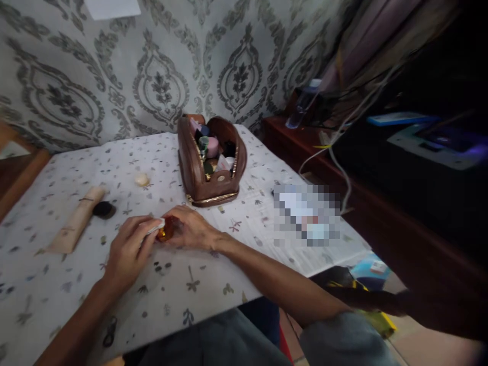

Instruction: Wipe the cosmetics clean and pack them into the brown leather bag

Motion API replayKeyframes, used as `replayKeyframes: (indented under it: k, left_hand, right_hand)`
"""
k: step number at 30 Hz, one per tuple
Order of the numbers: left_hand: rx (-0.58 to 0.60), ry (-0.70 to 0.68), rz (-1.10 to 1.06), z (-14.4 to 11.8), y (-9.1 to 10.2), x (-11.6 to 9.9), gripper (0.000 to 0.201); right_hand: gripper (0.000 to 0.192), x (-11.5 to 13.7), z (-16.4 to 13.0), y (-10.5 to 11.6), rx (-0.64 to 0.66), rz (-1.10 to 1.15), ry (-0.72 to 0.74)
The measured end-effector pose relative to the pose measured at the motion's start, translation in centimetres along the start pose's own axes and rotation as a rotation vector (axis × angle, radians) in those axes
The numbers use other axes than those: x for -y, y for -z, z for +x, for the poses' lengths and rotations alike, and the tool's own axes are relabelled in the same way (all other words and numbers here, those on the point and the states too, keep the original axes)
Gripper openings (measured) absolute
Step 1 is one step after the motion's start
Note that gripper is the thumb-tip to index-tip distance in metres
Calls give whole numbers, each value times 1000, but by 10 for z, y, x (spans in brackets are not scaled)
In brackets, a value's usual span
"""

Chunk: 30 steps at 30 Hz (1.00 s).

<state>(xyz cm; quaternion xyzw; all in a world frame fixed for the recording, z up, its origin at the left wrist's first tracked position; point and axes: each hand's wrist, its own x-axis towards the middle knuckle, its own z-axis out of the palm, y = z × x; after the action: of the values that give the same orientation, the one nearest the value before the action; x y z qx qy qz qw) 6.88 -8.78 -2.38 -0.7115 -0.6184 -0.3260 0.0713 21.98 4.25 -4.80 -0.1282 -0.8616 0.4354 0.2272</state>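
Both hands meet low over the patterned cloth, left of the brown bag. My right hand (196, 229) is wrapped round a small shiny amber container (164, 233), much of it hidden by the fingers. Pinched in my left hand (129, 246) is a small white piece (156, 225) against the container's left side; whether it is a lid or folded tissue I cannot tell. Beyond the hands stands a brown zip bag (215, 194), unzipped, with several small jars and bottles inside. A beige tube (78, 221) and a round black item (103, 209) lie left of my left hand.
A small cream-coloured round item (142, 179) lies toward the back of the white printed tablecloth (213, 284). A blurred-out object (307, 216) rests at the right. Past the table's right edge are a reddish wooden cabinet (276, 129), a clear bottle (301, 107) and hanging white cables (345, 175).
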Motion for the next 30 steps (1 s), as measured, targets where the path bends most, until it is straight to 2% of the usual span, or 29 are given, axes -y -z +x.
replayKeyframes:
  k: [3, 8, 15, 24, 30]
  left_hand:
    - [16, -28, -3, -1, 0, -2, 22]
    - [50, -82, 6, -2, 3, 1, 25]
    - [45, -148, 36, -9, 12, 3, 29]
    - [10, -30, 57, -27, 19, 12, 32]
    - [-11, -38, 106, -26, 13, -1, 33]
  right_hand:
    - [56, -3, 0, -1, -14, 11, 9]
    - [46, -7, 1, -3, -9, 29, 26]
    - [47, -4, 0, -2, -17, 45, 8]
    - [45, -6, -2, -2, -9, 138, -31]
    - [55, -6, -1, -8, -45, 77, -60]
